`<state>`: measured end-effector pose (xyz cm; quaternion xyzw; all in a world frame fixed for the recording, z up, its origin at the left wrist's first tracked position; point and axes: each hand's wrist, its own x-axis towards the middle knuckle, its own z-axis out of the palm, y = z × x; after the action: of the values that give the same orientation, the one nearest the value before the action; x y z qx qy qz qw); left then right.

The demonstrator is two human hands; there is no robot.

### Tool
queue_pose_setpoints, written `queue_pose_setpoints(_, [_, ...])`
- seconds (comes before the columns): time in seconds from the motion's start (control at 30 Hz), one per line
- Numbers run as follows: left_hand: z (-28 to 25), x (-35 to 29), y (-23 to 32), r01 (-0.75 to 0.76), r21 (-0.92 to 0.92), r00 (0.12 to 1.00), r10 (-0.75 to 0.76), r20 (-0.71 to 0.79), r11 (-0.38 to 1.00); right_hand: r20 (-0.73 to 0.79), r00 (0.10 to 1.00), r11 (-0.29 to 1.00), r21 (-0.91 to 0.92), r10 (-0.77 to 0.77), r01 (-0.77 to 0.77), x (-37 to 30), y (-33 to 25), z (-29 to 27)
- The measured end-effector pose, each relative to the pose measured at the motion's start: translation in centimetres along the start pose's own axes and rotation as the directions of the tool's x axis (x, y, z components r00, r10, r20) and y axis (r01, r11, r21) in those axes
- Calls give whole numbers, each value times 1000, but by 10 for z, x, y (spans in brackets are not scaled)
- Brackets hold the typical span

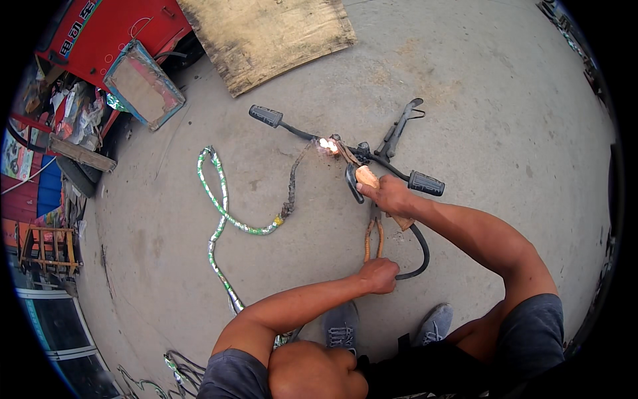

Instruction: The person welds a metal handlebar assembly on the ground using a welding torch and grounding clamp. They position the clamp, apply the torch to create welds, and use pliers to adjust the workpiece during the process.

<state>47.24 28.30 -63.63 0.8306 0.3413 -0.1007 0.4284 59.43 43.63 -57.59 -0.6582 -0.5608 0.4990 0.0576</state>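
"How much room is there around the handlebar (363, 150)?"

"It sits mid-view with concrete floor (512, 153) on all sides. The nearest edge of the plywood sheet (276, 36) is well apart, beyond it. On the left, a green-and-silver wrapped cable (256, 231) loops over the floor, its dark end reaching close to the bar."

"And the hands?"

"The right hand (393, 197) is closed around a tan-handled tool (366, 176), whose tip is near a bright glow on the bar (too dazzling to see whether they touch). The left hand (379, 275), nearer the shoes (341, 329), is closed on two rust-brown handles (367, 241). A black cable (426, 250) curves between the hands; whether the left one grips it, I cannot tell."

"Any containers?"

"Crumpled plastic (74, 110) is heaped by red bodywork (129, 30) at far left; I cannot tell what holds it."
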Motion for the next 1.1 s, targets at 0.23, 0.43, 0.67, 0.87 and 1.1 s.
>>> queue_pose_setpoints(0.23, [0, 1, 1, -9, 8, 1000, 9, 3, 1000, 1, 1000, 1000, -2, -2, 2, 5, 6, 1])
queue_pose_setpoints(0.43, [5, 0, -5, 29, -10, 1000, -29, 7, 1000, 34, 999, 999, 9, 32, -32, 1, -4, -1])
queue_pose_setpoints(0.67, [-1, -1, -1, 3, 4, 1000, -3, 19, 1000, -47, 998, 998, 43, -41, 43, 1, 4, -3])
queue_pose_setpoints(0.87, [-2, -1, -1, 4, 12, 1000, -5, 19, 1000, -17, 1000, 996, 84, -5, 6, -3, 5, -1])
queue_pose_setpoints(1.1, [-4, -3, 0, -8, 12, 1000, 8, 17, 1000, 4, 1000, 998, 59, 10, -10, -3, 0, -3])
